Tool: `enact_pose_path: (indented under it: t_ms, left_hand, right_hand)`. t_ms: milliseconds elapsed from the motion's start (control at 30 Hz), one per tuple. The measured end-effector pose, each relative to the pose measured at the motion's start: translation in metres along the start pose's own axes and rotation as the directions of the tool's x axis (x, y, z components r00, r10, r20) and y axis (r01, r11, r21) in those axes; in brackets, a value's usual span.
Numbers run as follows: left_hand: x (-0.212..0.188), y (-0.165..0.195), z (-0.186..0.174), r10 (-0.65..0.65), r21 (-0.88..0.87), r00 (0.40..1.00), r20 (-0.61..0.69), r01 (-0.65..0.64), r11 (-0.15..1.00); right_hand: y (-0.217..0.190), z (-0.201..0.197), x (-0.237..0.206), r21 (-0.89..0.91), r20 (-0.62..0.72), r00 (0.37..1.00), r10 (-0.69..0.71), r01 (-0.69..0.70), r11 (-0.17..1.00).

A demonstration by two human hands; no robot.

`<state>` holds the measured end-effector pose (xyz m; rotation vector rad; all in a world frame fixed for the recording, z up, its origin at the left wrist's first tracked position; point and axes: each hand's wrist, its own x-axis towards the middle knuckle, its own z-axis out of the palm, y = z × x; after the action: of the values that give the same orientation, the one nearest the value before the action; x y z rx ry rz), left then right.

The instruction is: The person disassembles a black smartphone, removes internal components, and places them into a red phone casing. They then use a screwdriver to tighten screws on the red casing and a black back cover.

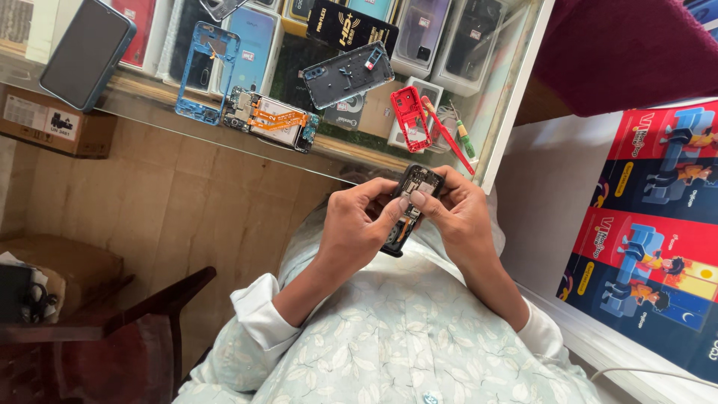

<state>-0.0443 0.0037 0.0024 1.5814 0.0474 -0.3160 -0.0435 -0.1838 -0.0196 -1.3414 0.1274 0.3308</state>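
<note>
Seen from above, a glass display counter [516, 82] runs across the top of the view, with boxed goods visible under the glass. On it lie several phone parts. At far left is one whole smartphone [87, 52] with a dark screen and blue edge. Beside it is one blue phone frame [206, 71], open through the middle. Next comes one bare phone chassis [271, 120] crossed by orange ribbon cables, touching the blue frame's lower corner. Further right is one grey back cover [348, 73], tilted, then one red phone frame [410, 118]. Just beside the red frame lie two tools: one red-handled screwdriver [449, 135] and one green-handled screwdriver [464, 138]. One more part shows at the top edge, cut off.

Below the counter, a brown cardboard box [52, 120] sits at left, and a dark wooden chair [142, 314] stands at lower left. To the right, a red and blue printed poster [658, 217] lies flat.

Nothing blocks the view of the hands. Held in front of the person's chest, just below the counter edge, is one opened phone [411, 202], black, back removed, showing circuit parts and an orange strip. The left hand [359, 228] is clamped around its left side, thumb pressed on the inner parts. The right hand [460, 213] grips the right side, thumb meeting the other thumb over the middle. Fingers hide much of the phone's lower half. The sleeves are pale with a leaf print and white cuffs.
</note>
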Motion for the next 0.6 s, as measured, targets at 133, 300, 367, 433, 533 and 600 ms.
enact_pose_path:
  t_ms: [133, 300, 367, 433, 533, 600]
  left_hand:
    - [0.001, -0.007, -0.001, 0.0, -0.167, 1.0, -0.007, -0.001, 0.986]
    - [0.004, -0.013, -0.001, -0.055, -0.256, 0.998, -0.008, 0.051, 0.965]
    - [0.004, -0.012, 0.0, -0.059, -0.231, 0.998, -0.024, 0.052, 0.972]
    - [0.005, -0.011, -0.001, -0.055, -0.189, 0.998, -0.042, 0.047, 0.981]
    - [0.005, -0.008, -0.002, -0.051, -0.13, 0.997, -0.059, 0.043, 0.991]
    - [0.004, -0.007, -0.001, -0.03, -0.106, 0.997, -0.065, 0.023, 0.994]
  right_hand:
    - [0.004, 0.0, 0.001, 0.095, -0.032, 0.999, -0.006, 0.009, 0.995]
    - [0.004, 0.002, 0.004, 0.191, -0.056, 0.998, -0.025, 0.036, 0.981]
    - [0.002, 0.003, 0.004, 0.189, -0.052, 0.998, -0.022, 0.032, 0.981]
    - [0.001, 0.004, 0.004, 0.154, -0.041, 0.999, -0.025, 0.031, 0.988]
    - [0.001, 0.002, 0.003, 0.065, -0.022, 1.0, -0.015, 0.016, 0.998]
    - [0.001, 0.0, 0.002, 0.035, -0.002, 1.0, -0.008, 0.008, 0.999]
